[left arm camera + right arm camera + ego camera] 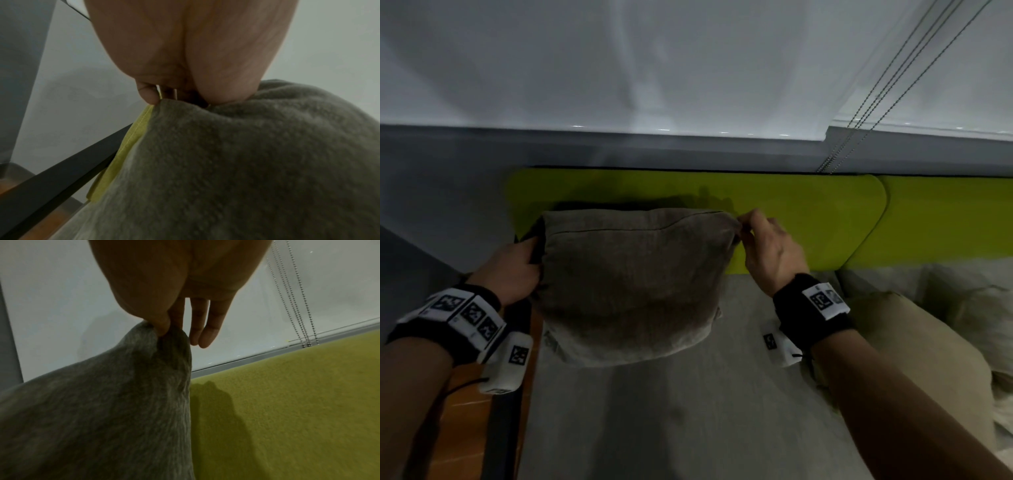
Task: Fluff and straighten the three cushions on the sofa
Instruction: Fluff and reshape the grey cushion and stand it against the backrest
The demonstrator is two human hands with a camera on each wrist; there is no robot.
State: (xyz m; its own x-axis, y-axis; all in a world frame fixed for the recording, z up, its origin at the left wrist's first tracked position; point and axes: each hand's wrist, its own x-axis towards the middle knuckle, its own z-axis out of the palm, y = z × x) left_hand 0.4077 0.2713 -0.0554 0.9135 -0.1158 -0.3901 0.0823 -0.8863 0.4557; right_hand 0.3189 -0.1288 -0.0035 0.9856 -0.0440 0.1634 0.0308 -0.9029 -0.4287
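Observation:
A grey-brown cushion (633,281) stands upright against the lime-green sofa back (791,212), at the left end of the grey seat (688,411). My left hand (517,267) grips its upper left edge (176,104). My right hand (756,233) pinches its top right corner (164,332) between thumb and a finger, the other fingers (207,331) straight. A beige cushion (914,359) lies on the seat at the right, with a pale cushion (969,301) behind it.
A white roller blind (688,68) hangs behind the sofa, its bead chains (876,102) dropping at the right. A dark sofa frame rail (503,428) and orange-brown floor (462,428) lie left of the seat. A second green back section (955,219) continues to the right.

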